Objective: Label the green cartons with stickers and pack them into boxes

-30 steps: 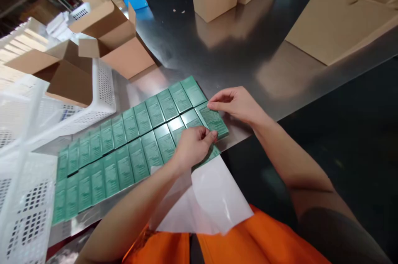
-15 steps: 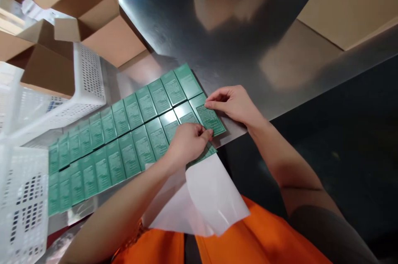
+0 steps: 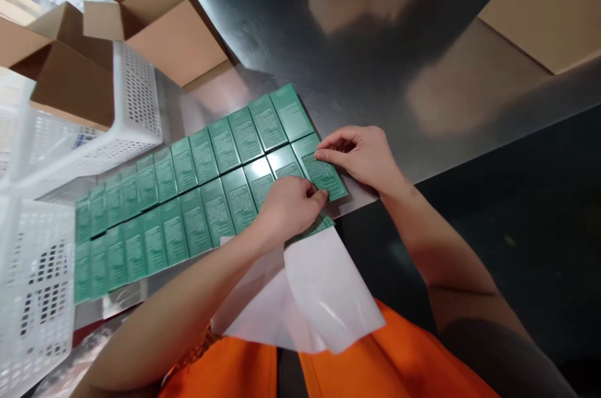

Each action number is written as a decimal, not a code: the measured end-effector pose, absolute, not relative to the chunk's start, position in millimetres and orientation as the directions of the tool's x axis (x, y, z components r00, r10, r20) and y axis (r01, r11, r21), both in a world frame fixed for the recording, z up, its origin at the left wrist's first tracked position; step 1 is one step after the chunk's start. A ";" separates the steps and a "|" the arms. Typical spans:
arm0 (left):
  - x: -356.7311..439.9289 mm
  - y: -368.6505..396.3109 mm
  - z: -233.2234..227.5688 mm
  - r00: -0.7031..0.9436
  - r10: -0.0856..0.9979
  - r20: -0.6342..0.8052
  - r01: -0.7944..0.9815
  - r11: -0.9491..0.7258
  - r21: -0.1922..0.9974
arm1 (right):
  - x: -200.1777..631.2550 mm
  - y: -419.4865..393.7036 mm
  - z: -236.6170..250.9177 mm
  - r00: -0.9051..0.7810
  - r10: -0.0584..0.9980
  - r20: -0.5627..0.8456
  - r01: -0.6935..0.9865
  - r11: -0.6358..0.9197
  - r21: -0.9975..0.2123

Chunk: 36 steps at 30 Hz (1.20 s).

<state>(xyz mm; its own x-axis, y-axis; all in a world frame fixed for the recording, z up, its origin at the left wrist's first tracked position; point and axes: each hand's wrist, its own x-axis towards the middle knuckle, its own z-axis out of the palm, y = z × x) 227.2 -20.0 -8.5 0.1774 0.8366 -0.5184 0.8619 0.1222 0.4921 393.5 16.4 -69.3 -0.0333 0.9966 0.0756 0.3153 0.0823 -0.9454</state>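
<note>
Flat green packets (image 3: 216, 210) with printed panels lie in two long, tight rows on the metal table. My left hand (image 3: 295, 207) is over the near row toward its right end, thumb and forefinger pinched; what they grip is too small to make out. Beneath it shows a green edge (image 3: 313, 229), and a white translucent sheet (image 3: 335, 288) hangs from there over the table's front edge toward my lap. At the last packet of the near row (image 3: 323, 169), my right hand (image 3: 359, 154) has its thumb and forefinger closed at the upper right side; anything between them is hidden.
White perforated baskets (image 3: 138, 97) stand to the left, with open cardboard boxes (image 3: 178, 41) in and beside them. Closed cartons (image 3: 549, 10) sit farther back on the shiny metal table (image 3: 357, 85). Below its front edge is a dark area (image 3: 516, 223).
The view has shifted slightly, so the table and boxes sit a little higher and farther right. Both hands keep nearly the same pinched pose at the packets.
</note>
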 end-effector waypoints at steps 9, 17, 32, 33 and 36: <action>227.4 -15.5 -13.3 0.236 0.847 -0.476 0.885 0.015 0.465 | 390.2 12.0 -66.7 -0.058 0.975 0.216 0.422 0.220 -0.880; 224.0 -22.1 -9.0 0.291 0.822 -0.489 0.875 -0.021 0.484 | 386.7 12.4 -75.2 0.024 0.971 0.238 0.477 0.198 -0.856; 153.8 -33.5 45.4 0.057 0.975 -0.216 0.437 0.170 0.883 | 384.0 21.2 -54.4 0.055 0.998 0.009 0.196 -0.002 -0.981; 149.9 -31.3 48.4 -0.001 0.990 -0.140 0.422 0.127 0.898 | 378.7 13.9 -43.5 0.076 0.995 0.061 0.161 0.048 -0.986; 141.6 -25.4 50.4 -0.174 0.973 0.150 0.429 -0.062 0.901 | 357.3 -14.3 -2.6 -0.029 0.979 0.201 0.163 0.203 -0.966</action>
<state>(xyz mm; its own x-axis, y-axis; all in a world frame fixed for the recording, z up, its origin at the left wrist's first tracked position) 141.6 -25.4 50.4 -0.1737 0.9734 0.1495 0.4287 -0.0619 0.9013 357.3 -14.3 -2.6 -0.0293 0.9792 0.2008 0.1629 0.2029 -0.9656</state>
